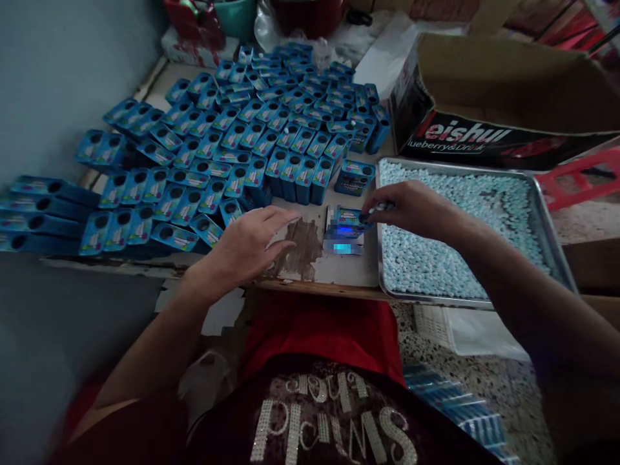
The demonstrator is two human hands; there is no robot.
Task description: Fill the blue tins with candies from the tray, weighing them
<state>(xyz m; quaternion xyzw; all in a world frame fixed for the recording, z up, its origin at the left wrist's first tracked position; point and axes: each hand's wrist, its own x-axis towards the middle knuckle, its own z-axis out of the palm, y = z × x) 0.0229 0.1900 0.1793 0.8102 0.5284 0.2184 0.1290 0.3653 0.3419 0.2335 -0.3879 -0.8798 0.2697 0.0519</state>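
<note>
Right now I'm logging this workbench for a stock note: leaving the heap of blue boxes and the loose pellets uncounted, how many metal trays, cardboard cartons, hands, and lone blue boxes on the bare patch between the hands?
Metal tray, filled with pale blue pellets: 1
Cardboard carton, open: 1
Hands, left hand and right hand: 2
Lone blue box under the right fingertips: 1
Total: 5

Head-worn view, steeply down, close over the table [339, 271]
</note>
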